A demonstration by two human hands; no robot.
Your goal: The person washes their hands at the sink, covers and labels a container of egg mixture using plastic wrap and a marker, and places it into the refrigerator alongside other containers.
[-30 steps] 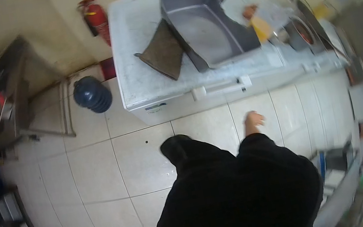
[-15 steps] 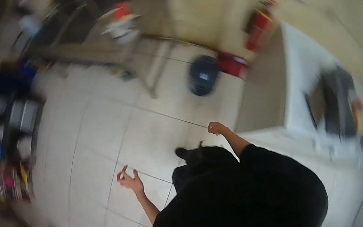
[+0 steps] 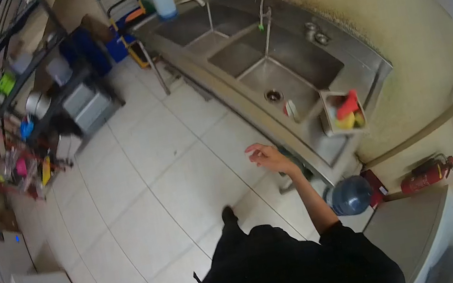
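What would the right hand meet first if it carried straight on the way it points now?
Nothing close by, it seems: the right hand points out over bare floor, beside the sink. Farther on, the line probably runs to the rack, though depth is unclear.

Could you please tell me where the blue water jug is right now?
In the head view, the blue water jug is on the person's right, beside the dark red box, near the sink counter.

Right arm extended forward, right hand open, fingers seemingly slightly curled
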